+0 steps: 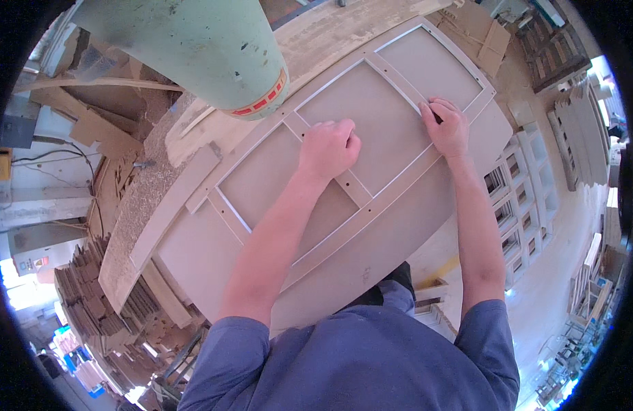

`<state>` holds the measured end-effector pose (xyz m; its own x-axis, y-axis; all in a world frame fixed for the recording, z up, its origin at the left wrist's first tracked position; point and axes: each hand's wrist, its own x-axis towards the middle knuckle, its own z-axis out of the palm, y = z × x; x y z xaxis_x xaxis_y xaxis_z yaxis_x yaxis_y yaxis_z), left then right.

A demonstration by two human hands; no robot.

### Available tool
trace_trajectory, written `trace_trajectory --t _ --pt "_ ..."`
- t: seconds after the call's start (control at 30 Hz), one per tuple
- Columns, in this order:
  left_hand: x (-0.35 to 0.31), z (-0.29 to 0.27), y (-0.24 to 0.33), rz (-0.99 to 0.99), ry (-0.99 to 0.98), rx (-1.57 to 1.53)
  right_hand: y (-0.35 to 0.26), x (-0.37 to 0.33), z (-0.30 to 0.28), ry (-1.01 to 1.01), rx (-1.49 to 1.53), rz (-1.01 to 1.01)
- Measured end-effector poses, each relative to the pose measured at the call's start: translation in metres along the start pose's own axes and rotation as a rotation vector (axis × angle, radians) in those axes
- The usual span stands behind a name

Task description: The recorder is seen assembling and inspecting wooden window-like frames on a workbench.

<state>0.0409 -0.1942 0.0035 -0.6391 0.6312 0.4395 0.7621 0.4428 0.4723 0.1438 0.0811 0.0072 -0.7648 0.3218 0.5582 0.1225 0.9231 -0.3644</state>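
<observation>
A flat wooden frame (369, 211) with several rectangular openings lies across a broad pale board (357, 264) in front of me. White strips line its openings, and small dark holes dot its bars. My left hand (329, 150) is curled into a fist over a crossbar left of the frame's middle; whatever its fingers hold, if anything, is hidden. Farther right, my right hand (446, 128) rests at another crossbar, its fingers bent around something small and dark that is too covered to name.
A pale green machine column (200, 51) with a red-marked band overhangs the far side of the work surface. Sawdust (149, 181) and a loose wooden strip (172, 205) lie at the left. Stacked brown boards (90, 294) stand at lower left, lattice-like pale frames (522, 205) at right.
</observation>
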Motion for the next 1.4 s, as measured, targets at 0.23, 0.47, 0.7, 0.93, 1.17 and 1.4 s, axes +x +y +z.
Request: trace_trajectory --t 0.23,0.47,0.7,0.93,1.17,1.4 --pt "0.001 -0.014 0.012 -0.002 0.033 0.013 -0.06 -0.049 -0.005 0.17 0.011 -0.12" --pt "0.0 -0.018 0.01 -0.045 0.006 -0.038 -0.202 -0.09 -0.01 -0.107 0.19 -0.15" --pt "-0.079 -0.109 -0.013 0.212 0.144 -0.107 -0.194 -0.086 -0.021 -0.093 0.15 -0.18" --pt "-0.161 -0.155 -0.015 -0.205 0.12 -0.079 -0.192 -0.085 -0.01 -0.141 0.173 -0.167" --pt "-0.159 -0.137 -0.033 -0.166 0.152 -0.099 -0.186 -0.086 0.008 -0.046 0.106 -0.171" --pt "-0.161 -0.131 -0.039 -0.191 0.072 -0.022 -0.18 -0.089 0.017 -0.001 0.165 -0.121"
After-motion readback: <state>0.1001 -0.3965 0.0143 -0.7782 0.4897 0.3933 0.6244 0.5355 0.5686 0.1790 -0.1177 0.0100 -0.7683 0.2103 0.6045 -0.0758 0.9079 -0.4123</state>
